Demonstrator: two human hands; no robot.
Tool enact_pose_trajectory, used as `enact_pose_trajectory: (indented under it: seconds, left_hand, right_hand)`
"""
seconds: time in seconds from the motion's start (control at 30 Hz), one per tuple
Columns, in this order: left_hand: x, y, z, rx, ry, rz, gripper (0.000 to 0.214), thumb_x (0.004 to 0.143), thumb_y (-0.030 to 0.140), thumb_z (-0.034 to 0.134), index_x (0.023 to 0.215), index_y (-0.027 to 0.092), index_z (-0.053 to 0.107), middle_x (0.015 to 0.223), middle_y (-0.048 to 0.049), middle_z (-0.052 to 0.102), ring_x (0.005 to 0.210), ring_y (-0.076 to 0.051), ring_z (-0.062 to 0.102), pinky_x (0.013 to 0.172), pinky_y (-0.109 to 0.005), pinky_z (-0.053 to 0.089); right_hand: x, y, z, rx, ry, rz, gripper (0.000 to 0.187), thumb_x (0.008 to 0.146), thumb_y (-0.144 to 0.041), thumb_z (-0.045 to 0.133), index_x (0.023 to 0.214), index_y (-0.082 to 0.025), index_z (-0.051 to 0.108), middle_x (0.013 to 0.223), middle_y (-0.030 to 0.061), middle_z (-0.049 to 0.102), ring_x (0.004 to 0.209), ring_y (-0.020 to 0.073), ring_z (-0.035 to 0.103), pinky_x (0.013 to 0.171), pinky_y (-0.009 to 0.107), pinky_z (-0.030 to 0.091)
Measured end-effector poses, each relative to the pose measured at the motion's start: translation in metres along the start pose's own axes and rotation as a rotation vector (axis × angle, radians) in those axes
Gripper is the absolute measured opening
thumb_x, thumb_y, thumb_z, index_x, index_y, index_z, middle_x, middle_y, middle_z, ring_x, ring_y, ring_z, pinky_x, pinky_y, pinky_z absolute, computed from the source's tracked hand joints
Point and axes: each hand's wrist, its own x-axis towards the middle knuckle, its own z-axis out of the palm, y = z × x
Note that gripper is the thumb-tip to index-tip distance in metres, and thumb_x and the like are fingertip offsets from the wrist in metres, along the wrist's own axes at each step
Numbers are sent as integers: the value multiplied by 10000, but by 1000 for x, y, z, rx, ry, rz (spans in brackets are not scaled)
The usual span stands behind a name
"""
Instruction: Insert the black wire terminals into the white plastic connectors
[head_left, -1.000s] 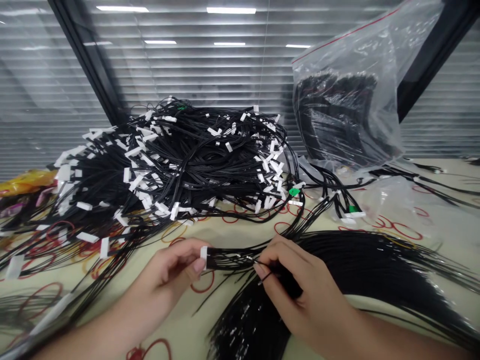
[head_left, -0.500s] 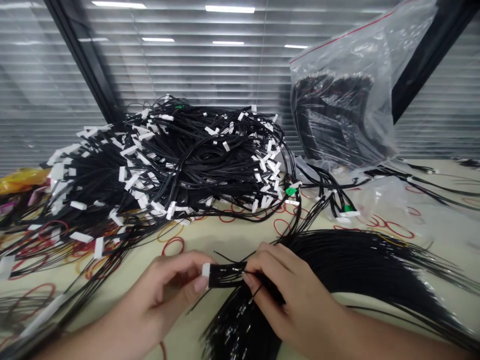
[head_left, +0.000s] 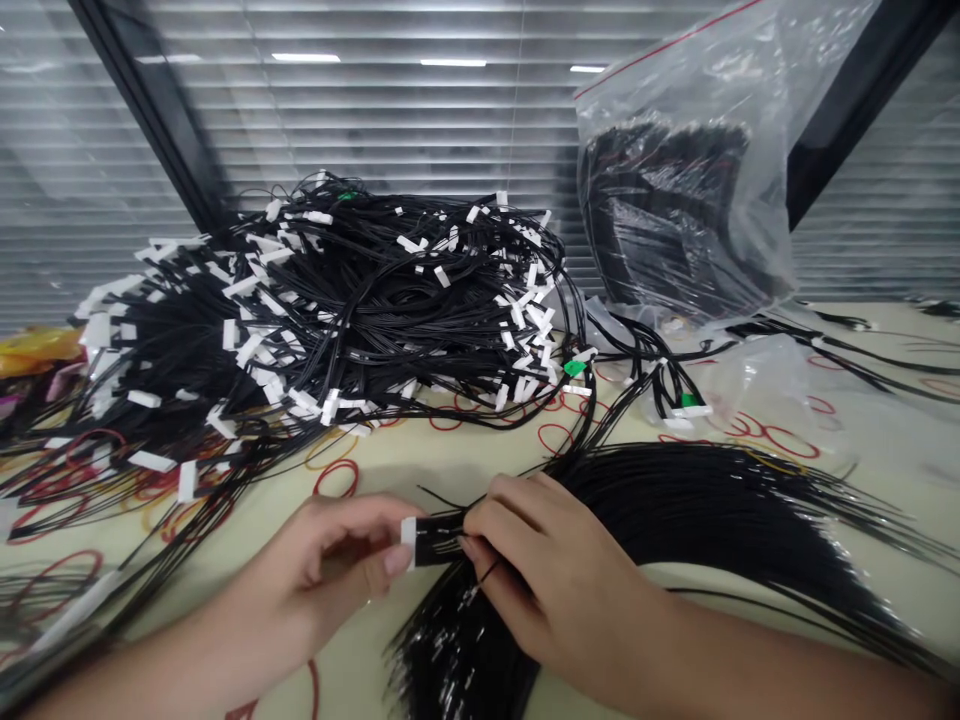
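Observation:
My left hand (head_left: 330, 560) pinches a small white connector (head_left: 408, 541) between thumb and fingers, with a short flat row of black wires running out of it. My right hand (head_left: 540, 572) closes on those wires (head_left: 439, 541) just beyond the connector, and its fingers hide part of them. Behind and to the right of it, a large fan of loose black wires (head_left: 675, 510) lies on the table and also spreads below my right hand.
A heaped tangle of black wires with white connectors (head_left: 360, 300) fills the table's far left. A clear zip bag of wires (head_left: 675, 190) stands at the back right. Red rubber bands (head_left: 336, 478) lie scattered on the cream table cover (head_left: 420, 465). Slatted blinds stand behind glass.
My right hand has moved left, closer to the connector, shortening the exposed wire between my hands. The whole scene sits slightly higher in view.

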Motion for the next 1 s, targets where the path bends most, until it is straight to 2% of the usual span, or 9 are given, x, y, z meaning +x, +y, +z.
enact_pose_trajectory:
  seconds: [0.13, 0.27, 0.53, 0.7, 0.8, 1.0]
  left_hand:
    - [1, 3, -2, -4, -62, -5, 260, 888, 465, 657, 921, 240, 784, 705, 2, 654, 646, -152, 517, 584, -238, 400]
    - [2, 8, -3, 47, -65, -41, 240, 859, 418, 659, 936, 228, 782, 829, -30, 727, 768, -197, 615, 672, -266, 469]
    - [7, 15, 4, 123, -134, 19, 303, 875, 389, 584, 895, 171, 793, 809, -53, 761, 762, -211, 616, 664, -278, 468]
    - [9, 14, 3, 40, -184, 27, 312, 889, 407, 590, 953, 178, 792, 839, -49, 755, 784, -205, 621, 674, -267, 477]
    - [9, 13, 2, -9, -173, 25, 280, 882, 410, 615, 940, 198, 788, 854, -36, 759, 816, -206, 641, 701, -262, 491]
    - [6, 12, 4, 117, -169, 85, 295, 875, 382, 579, 919, 180, 788, 781, -42, 751, 727, -201, 621, 630, -260, 484]
  right_hand:
    - [0, 2, 0, -6, 5, -42, 220, 941, -71, 451, 815, -144, 616, 791, 28, 589, 680, 138, 477, 639, 266, 401]
    - [0, 2, -1, -22, 0, -78, 202, 933, -53, 484, 813, -142, 619, 778, 20, 575, 667, 136, 465, 627, 264, 387]
    - [1, -1, 4, -25, -16, -133, 196, 924, -6, 473, 823, -117, 600, 759, 12, 587, 662, 133, 472, 631, 291, 369]
    - [0, -4, 5, 5, 20, -52, 207, 983, -100, 488, 831, -111, 628, 792, 39, 599, 713, 148, 506, 654, 272, 422]
    - [-1, -4, 6, 9, 38, -17, 188, 981, -139, 532, 838, -108, 650, 805, 48, 597, 732, 156, 524, 652, 265, 439]
    - [1, -2, 9, -95, -2, -103, 166, 886, -6, 511, 804, -106, 614, 777, 55, 575, 700, 167, 489, 626, 288, 432]
